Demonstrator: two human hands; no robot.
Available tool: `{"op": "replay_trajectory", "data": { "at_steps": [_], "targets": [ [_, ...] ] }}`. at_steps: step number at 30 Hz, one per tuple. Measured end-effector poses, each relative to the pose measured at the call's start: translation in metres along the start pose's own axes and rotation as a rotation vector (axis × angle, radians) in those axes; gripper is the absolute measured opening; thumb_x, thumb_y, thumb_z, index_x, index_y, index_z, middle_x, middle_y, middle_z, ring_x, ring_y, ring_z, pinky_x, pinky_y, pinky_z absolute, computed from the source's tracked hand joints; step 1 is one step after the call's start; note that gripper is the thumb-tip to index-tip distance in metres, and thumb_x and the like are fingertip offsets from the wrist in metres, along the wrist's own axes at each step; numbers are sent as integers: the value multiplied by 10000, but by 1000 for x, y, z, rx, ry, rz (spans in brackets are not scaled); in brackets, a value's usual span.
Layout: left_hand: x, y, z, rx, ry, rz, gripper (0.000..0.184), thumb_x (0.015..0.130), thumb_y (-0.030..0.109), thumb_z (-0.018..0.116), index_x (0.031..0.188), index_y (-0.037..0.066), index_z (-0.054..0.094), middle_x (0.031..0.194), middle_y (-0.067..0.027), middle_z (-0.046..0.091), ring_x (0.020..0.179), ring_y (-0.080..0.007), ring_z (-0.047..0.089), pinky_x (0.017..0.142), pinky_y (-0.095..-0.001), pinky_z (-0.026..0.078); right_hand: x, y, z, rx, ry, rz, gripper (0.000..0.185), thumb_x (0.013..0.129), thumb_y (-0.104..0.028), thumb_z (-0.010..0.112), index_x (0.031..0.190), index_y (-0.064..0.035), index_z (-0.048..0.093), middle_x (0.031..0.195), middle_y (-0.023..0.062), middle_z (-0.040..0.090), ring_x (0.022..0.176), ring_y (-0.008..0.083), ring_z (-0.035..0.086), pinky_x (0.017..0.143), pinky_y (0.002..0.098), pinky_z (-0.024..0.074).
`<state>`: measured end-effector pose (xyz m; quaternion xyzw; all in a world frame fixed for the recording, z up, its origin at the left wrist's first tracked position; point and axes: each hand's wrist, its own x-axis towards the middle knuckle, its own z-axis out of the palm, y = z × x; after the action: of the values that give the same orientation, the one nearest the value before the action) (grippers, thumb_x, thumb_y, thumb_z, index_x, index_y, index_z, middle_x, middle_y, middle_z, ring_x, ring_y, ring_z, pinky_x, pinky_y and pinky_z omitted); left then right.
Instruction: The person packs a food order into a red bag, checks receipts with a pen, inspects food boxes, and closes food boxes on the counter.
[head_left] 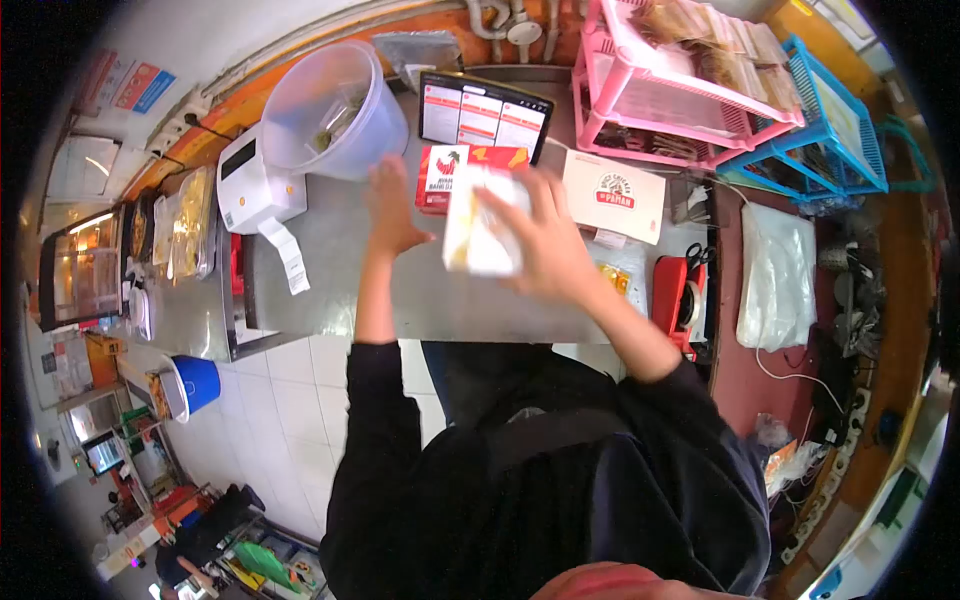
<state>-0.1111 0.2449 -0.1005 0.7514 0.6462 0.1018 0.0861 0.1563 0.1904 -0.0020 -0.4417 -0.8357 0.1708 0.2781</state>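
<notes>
My right hand [548, 240] grips a white box-like packet [485, 245] with a yellowish patch, held above the steel counter and smeared by motion. Just behind it stands a red and white food box [436, 185] with a chicken logo, partly covered by the packet. My left hand [393, 208] is open, thumb and fingers apart, left of the red box and holding nothing. To the right of my right hand lies a pale box [614, 195] with a chicken logo.
A tablet [484, 112] leans behind the boxes. Left are a plastic tub [385, 130] and a label printer [258, 190] with a paper strip hanging out. Right are a red tape dispenser [672, 295], a pink rack [660, 125] and a blue basket [800, 165].
</notes>
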Motion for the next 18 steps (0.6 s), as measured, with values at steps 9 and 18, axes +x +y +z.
{"op": "replay_trajectory", "data": {
  "at_steps": [9,18],
  "targets": [
    [-313,-2,54,-576,111,-582,993,695,3,733,1479,31,123,1468,-238,236,1314,-408,341,1082,-424,343,15,13,33,-125,-40,-176,927,655,-371,809,1429,-168,340,1479,213,250,1347,415,268,1035,572,298],
    [-455,74,63,-705,123,-1058,984,683,-36,726,1481,63,157,1437,-233,296,1216,-357,462,988,-400,428,-206,100,130,-275,-94,490,580,766,-366,699,1300,-204,540,1273,258,455,1148,416,460,939,494,402]
  ]
}}
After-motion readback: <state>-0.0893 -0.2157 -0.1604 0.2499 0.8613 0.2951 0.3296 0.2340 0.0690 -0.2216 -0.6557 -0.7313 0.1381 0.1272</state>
